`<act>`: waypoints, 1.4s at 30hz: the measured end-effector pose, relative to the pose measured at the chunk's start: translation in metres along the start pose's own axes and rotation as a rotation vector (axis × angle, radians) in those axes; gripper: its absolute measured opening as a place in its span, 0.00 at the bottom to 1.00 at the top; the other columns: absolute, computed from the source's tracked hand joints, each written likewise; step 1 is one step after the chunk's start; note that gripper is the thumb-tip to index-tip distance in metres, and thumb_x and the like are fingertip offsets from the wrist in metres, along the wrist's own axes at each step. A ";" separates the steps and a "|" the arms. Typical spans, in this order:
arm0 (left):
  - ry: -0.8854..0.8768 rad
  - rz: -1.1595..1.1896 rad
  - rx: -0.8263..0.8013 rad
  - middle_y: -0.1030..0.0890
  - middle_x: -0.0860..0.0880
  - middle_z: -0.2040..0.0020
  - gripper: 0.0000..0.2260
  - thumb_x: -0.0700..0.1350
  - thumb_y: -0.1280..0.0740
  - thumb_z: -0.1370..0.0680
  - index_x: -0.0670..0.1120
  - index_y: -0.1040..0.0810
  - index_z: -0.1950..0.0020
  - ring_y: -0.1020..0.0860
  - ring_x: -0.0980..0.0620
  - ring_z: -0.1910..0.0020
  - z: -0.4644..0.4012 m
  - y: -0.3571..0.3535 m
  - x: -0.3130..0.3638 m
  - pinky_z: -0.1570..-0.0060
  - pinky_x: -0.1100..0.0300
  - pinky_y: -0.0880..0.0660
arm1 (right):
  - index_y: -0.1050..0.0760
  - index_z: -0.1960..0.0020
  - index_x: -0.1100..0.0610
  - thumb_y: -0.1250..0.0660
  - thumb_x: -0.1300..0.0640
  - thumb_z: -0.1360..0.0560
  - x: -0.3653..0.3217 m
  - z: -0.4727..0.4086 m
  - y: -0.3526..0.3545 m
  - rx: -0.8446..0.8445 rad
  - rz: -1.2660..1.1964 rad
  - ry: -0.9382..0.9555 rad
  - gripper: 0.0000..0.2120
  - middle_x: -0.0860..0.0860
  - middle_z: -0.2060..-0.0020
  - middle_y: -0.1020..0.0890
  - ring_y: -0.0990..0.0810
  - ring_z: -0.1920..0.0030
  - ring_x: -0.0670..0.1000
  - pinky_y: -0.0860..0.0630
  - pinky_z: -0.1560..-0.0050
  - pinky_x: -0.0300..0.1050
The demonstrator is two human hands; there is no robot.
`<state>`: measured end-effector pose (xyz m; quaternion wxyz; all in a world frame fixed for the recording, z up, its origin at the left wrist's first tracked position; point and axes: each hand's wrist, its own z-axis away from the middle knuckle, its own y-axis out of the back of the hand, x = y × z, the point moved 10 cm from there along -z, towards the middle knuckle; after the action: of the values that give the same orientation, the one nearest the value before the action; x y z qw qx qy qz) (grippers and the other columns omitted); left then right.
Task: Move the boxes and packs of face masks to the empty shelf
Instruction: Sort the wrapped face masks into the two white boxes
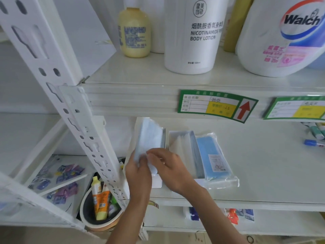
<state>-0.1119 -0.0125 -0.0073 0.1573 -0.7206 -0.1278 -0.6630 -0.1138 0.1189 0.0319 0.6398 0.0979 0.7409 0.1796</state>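
Note:
A pale blue pack of face masks (147, 136) stands tilted on its edge at the left end of the white middle shelf (263, 164). My left hand (138, 175) grips its near end from the left. My right hand (168, 168) pinches the same near end from the right. Under the pack lies a white box (157, 182), mostly hidden by my hands. To the right sits an open white box of masks (181, 147). Beside it lies a blue mask pack in clear wrap (213, 157).
A slotted white upright (70, 110) crosses the left side. Lotion (193, 36) and detergent bottles (281, 36) stand on the upper shelf above green price tags (216, 105). Small tubes (315, 134) lie at the far right. A round tub of tubes (101, 205) sits lower left.

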 end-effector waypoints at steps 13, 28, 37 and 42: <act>-0.199 -0.720 -0.221 0.18 0.42 0.44 0.16 0.33 0.40 0.20 0.42 0.24 0.34 0.19 0.42 0.44 -0.022 -0.024 0.026 0.50 0.56 0.23 | 0.21 0.42 0.55 0.40 0.55 0.23 0.016 0.012 -0.026 -0.023 0.754 0.236 0.14 0.51 0.42 0.21 0.26 0.42 0.54 0.27 0.40 0.46; -0.419 -0.706 -0.615 0.50 0.55 0.18 0.39 0.39 0.37 0.20 0.63 0.55 0.19 0.44 0.59 0.22 -0.016 -0.055 0.012 0.30 0.65 0.41 | 0.19 0.53 0.57 0.39 0.59 0.24 0.019 0.014 -0.017 -0.033 0.674 0.213 0.09 0.50 0.50 0.19 0.26 0.48 0.52 0.27 0.45 0.46; -0.389 -1.078 -0.633 0.44 0.46 0.19 0.23 0.42 0.39 0.17 0.45 0.36 0.22 0.41 0.46 0.21 -0.022 -0.054 -0.018 0.26 0.52 0.35 | 0.21 0.54 0.58 0.39 0.61 0.24 0.021 0.013 -0.015 -0.024 0.642 0.204 0.08 0.51 0.50 0.19 0.26 0.49 0.53 0.26 0.45 0.47; -0.626 -1.209 -0.622 0.34 0.47 0.23 0.19 0.43 0.40 0.18 0.43 0.28 0.28 0.39 0.46 0.22 -0.013 -0.056 -0.009 0.22 0.55 0.44 | 0.20 0.48 0.56 0.40 0.58 0.20 0.024 0.017 -0.015 -0.025 0.655 0.208 0.10 0.49 0.43 0.20 0.25 0.44 0.52 0.26 0.41 0.47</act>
<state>-0.1467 0.0342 -0.0117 -0.4891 -0.6911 -0.3470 -0.4034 -0.1001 0.1166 0.0025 0.4702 0.3036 0.7292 0.3937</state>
